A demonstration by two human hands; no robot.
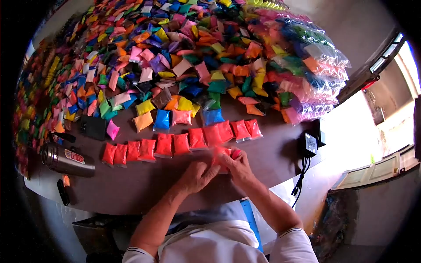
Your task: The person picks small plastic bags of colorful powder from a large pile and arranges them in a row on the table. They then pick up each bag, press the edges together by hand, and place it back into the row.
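Note:
Both my hands are over the near middle of the table at a small red packet (220, 156), a clear plastic pouch filled with something red. My left hand (197, 176) has its fingers closed at the packet's lower left edge. My right hand (238, 166) grips the packet's right side between thumb and fingers; a bit of pink-red shows at its fingertips. Just beyond, several similar red packets (180, 143) lie side by side in a slightly curved row. Some of the packet is hidden by my fingers.
A large heap of multicoloured packets (175, 65) covers the far table. Stacked clear bags (326, 70) of packets stand at the right. On the left lie a steel flask (68, 160), a black box (93, 127) and a black object (63, 192). A power adapter (308, 144) with cables sits right.

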